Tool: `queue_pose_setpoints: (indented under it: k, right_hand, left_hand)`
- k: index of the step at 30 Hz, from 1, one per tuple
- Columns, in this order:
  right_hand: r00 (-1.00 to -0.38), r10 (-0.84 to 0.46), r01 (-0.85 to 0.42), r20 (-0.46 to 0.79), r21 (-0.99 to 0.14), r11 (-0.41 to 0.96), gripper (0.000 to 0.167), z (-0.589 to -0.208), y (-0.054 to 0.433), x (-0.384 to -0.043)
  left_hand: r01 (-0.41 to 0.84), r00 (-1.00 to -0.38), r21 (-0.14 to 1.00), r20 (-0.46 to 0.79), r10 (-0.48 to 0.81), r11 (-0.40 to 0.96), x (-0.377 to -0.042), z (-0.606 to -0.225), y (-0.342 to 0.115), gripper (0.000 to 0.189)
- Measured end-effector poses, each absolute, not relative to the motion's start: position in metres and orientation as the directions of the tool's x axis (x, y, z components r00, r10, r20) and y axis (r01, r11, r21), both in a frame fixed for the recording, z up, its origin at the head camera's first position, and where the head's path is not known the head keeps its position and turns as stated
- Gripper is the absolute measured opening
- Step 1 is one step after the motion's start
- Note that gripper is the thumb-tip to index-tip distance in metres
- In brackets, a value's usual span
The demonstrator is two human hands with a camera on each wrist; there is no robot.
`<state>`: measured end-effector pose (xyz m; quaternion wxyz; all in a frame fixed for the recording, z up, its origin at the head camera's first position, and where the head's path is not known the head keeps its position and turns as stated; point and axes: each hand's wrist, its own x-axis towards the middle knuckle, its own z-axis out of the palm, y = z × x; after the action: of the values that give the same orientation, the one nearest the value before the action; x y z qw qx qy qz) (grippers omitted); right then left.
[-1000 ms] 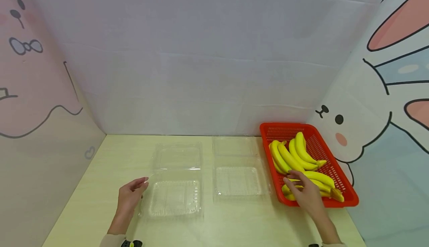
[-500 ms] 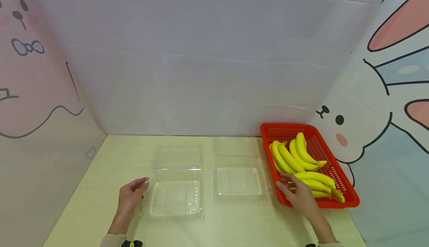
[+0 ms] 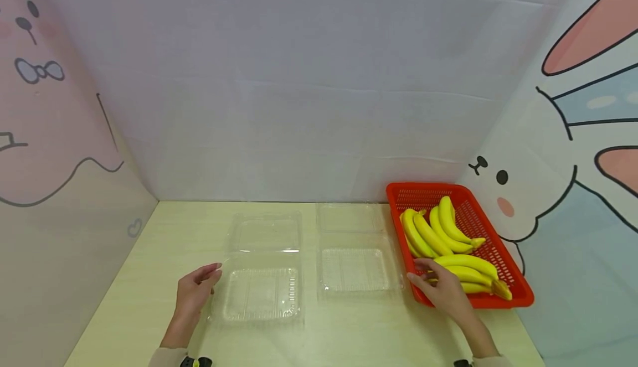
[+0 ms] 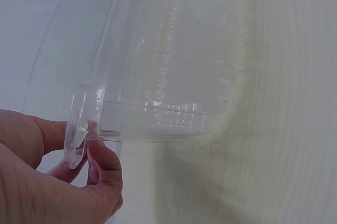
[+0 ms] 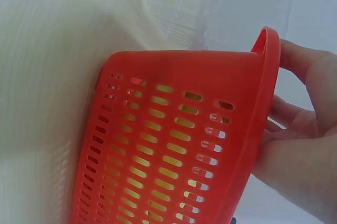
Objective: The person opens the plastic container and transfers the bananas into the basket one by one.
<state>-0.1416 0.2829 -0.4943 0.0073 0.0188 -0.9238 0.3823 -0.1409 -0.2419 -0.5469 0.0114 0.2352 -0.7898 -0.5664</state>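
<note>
My left hand (image 3: 193,295) pinches the rim of a clear plastic clamshell box (image 3: 261,295) between thumb and fingers at its left side. In the left wrist view, the box's rim (image 4: 79,124) sits between them. My right hand (image 3: 443,287) is over the front left corner of a red plastic basket (image 3: 520,295), thumb at the left rim and fingers loosely bent inside, beside a front bunch of bananas (image 3: 473,264). In the right wrist view, the basket's rim hides the fingertips, and the basket wall (image 5: 184,71) fills the middle. No banana is lifted.
A second opened clear clamshell box (image 3: 354,270) lies between the first box and the basket. More banana bunches (image 3: 423,234) lie at the back of the basket. A white backdrop (image 3: 299,107) rises behind the pale wooden table (image 3: 164,245), with printed cartoon panels on both sides.
My right hand has shifted left, from over the front bananas to the basket's left rim, and then hardly moves. The left hand stays on the box rim.
</note>
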Motion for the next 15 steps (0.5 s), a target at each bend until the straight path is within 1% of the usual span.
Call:
queue_pose_setpoints:
  k: [4,15]
  right_hand:
    - [-0.999,-0.034,-0.023,-0.001,-0.712,0.702,0.042,-0.4945,0.2844,-0.1438]
    - [-0.999,-0.052,-0.025,-0.014,-0.732,0.681,0.042,-0.492,0.2837,-0.1454]
  left_hand:
    - [-0.359,-0.889,0.902,-0.253,-0.381,0.238,-0.1418,-0.5472,-0.2419,0.036]
    - [-0.35,-0.889,0.904,-0.237,-0.393,0.246,-0.1488,-0.5486,-0.2408,0.034]
